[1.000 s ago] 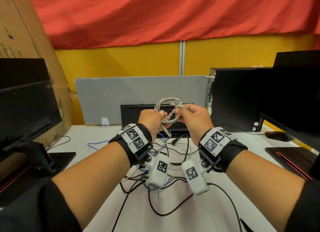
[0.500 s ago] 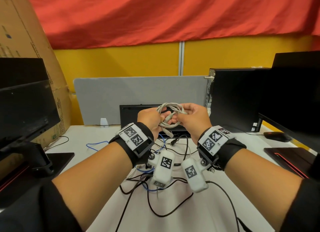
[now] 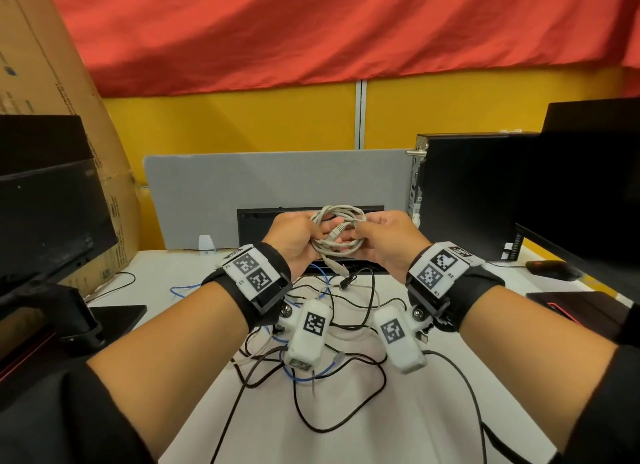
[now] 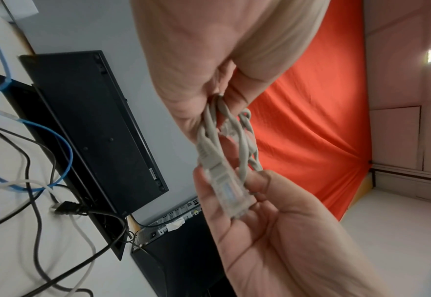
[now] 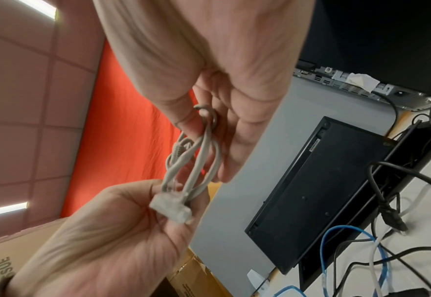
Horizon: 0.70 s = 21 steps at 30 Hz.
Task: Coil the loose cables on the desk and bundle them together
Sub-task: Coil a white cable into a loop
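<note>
A white desk [image 3: 346, 429] sits before a grey divider panel [image 3: 270, 193], a yellow wall and a sagging red cloth [image 3: 329, 30], with black monitors at both sides, a black computer case [image 3: 460, 193] at the right and a cardboard box [image 3: 52, 100] leaning at the left. Above the desk, both hands hold up a coiled grey cable [image 3: 337, 228], its flattened loops stretching side to side from one hand to the other. The left hand [image 3: 294, 238] grips the coil's left end in curled fingers; the right hand [image 3: 384, 242] pinches the right end between thumb and fingers. One clear plug [image 3: 336, 235] lies inside the coil between the hands, slanting toward the left hand; the other end hangs down just below the hands, pointing at the desk. Under the wrists, loose black cables [image 3: 346, 394], a blue cable [image 3: 183, 288] and a white cable [image 4: 82, 231] lie tangled on the desk in front of a black keyboard [image 3: 252, 228] propped on its edge.
</note>
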Motion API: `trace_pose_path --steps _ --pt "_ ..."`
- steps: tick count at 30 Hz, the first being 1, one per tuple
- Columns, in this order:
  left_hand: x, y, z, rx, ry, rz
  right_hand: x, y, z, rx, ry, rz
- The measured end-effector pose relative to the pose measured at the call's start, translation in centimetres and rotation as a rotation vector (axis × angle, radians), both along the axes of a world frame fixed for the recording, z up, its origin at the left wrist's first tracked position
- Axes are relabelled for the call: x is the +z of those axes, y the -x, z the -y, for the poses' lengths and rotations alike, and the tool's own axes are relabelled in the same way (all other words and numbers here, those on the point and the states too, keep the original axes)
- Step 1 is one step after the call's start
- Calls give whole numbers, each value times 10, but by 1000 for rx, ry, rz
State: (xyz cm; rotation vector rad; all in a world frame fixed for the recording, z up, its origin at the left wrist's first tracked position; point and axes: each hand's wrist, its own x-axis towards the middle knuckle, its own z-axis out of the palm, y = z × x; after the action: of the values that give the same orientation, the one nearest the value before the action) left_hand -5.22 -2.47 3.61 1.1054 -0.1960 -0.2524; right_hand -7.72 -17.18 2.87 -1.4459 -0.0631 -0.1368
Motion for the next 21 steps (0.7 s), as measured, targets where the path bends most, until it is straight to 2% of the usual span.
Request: trace_pose_path --steps 4,5,6,8,9,11,13,16,21 --pt "0 3 0 -32 -47 41 -1 -1 4 -17 46 -34" --pt "0 2 0 -23 -44 42 -2 -2 5 -49 128 -13" --pt "0 1 -1 -9 -43 42 -4 -4 6 -113 315 54" --pt "0 -2 -1 11 -47 35 -7 -5 9 -250 762 283" --pt "0 -3 -1 9 -47 29 -7 -4 10 -296 925 417" --pt "-1 -4 -1 -11 -38 19 -4 -1 11 -334 1155 715" --pt "0 -4 -2 -42 -57 35 -2 -1 12 -301 1340 924" --pt "1 -1 -3 -91 -107 74 1 -4 15 -227 1495 931" --pt "-3 -5 -5 -78 -94 82 -2 -11 16 -249 1569 915"
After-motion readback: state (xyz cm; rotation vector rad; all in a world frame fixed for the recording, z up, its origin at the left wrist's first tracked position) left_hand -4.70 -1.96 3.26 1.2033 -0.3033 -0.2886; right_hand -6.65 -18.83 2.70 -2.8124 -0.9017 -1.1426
